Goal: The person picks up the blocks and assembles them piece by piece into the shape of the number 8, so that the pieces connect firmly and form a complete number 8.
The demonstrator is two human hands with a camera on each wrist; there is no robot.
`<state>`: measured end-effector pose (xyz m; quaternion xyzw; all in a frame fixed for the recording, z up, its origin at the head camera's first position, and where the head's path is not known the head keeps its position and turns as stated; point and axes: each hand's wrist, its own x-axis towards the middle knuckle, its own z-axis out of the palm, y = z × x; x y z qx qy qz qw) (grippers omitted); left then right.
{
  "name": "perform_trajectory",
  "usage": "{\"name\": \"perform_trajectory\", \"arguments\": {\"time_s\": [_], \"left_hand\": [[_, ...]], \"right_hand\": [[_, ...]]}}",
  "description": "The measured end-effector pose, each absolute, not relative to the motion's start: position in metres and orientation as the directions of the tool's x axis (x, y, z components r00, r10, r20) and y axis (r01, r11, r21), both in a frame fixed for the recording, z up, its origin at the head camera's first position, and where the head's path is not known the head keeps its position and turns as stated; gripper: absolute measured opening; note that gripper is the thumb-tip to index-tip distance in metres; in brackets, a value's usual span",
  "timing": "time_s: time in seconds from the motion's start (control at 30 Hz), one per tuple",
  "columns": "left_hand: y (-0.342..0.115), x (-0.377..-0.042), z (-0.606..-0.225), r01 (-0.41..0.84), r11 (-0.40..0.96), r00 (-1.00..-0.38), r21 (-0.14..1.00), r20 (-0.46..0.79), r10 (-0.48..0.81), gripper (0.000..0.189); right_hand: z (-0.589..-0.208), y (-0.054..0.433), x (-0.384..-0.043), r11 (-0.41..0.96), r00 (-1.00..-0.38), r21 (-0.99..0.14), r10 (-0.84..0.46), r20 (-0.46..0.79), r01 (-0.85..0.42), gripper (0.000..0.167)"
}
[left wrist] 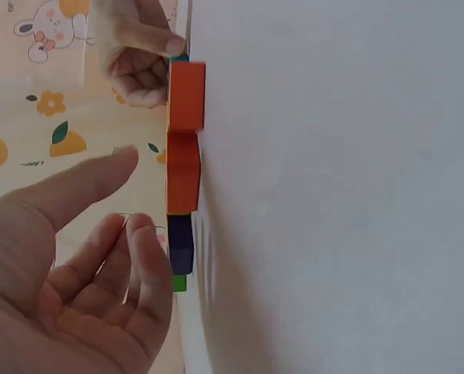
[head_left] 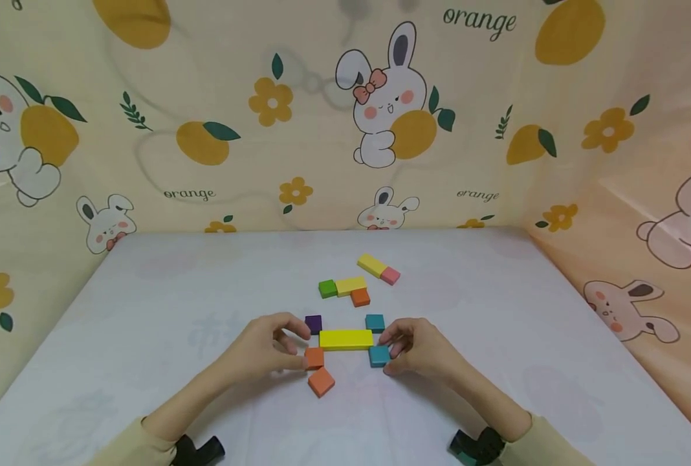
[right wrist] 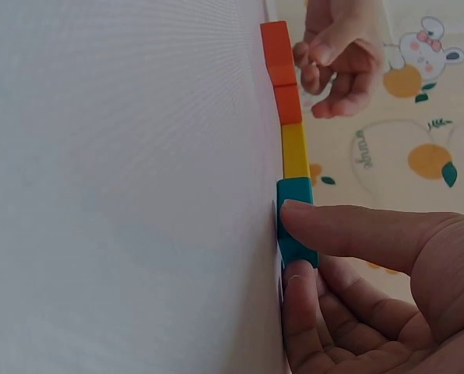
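A long yellow block [head_left: 346,340] lies flat on the white table with small blocks at its corners. Purple [head_left: 313,325] and orange [head_left: 314,358] blocks flank its left end; two teal blocks stand at its right, one far [head_left: 374,323] and one near [head_left: 379,356]. My right hand [head_left: 420,348] pinches the near teal block between thumb and forefinger, the thumb [right wrist: 333,226] on its front face. My left hand [head_left: 266,346] hovers beside the orange and purple blocks, fingers loosely bent, holding nothing. A second orange block [head_left: 321,382] sits turned at an angle just in front of the first.
Farther back, a green block [head_left: 327,288], a yellow block [head_left: 351,286] and an orange block [head_left: 360,297] touch one another. Behind them lies another yellow block [head_left: 371,264] against a pink one [head_left: 390,276]. A printed curtain [head_left: 322,129] rises past the table's far edge.
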<state>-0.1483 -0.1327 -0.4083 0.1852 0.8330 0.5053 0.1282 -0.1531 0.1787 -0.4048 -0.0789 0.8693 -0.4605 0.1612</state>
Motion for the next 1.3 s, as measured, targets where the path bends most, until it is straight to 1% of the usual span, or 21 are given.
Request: {"name": "perform_trajectory", "arguments": {"time_s": [0.07,0.3,0.67,1.03,1.3], "left_hand": [[-0.1321,-0.1508,-0.4106,0.167,0.413,-0.894,0.895,-0.038,0.446,0.041],[-0.1310,-0.1543,-0.4146,0.137,0.451,-0.883,0.882,-0.098,0.459,0.038],[-0.1288,-0.1547,-0.4159,0.153,0.470,-0.880,0.870,-0.096,0.466,0.033],[-0.1271,-0.1548,-0.4153,0.161,0.475,-0.880,0.865,-0.092,0.466,0.033],[-0.1266,-0.1546,-0.4143,0.150,0.465,-0.879,0.872,-0.098,0.467,0.034]], "right_hand": [[-0.4042,0.1783,-0.1525,0.562,-0.935,-0.827,-0.285,-0.210,0.014,0.038],[-0.4041,0.1776,-0.1526,0.556,-0.935,-0.831,-0.287,-0.210,0.016,0.037],[-0.4061,0.1796,-0.1521,0.548,-0.934,-0.835,-0.277,-0.226,0.039,0.038],[-0.4072,0.1807,-0.1527,0.550,-0.935,-0.835,-0.281,-0.216,0.028,0.038],[-0.4049,0.1824,-0.1524,0.549,-0.928,-0.836,-0.313,-0.203,-0.002,0.039]]}}
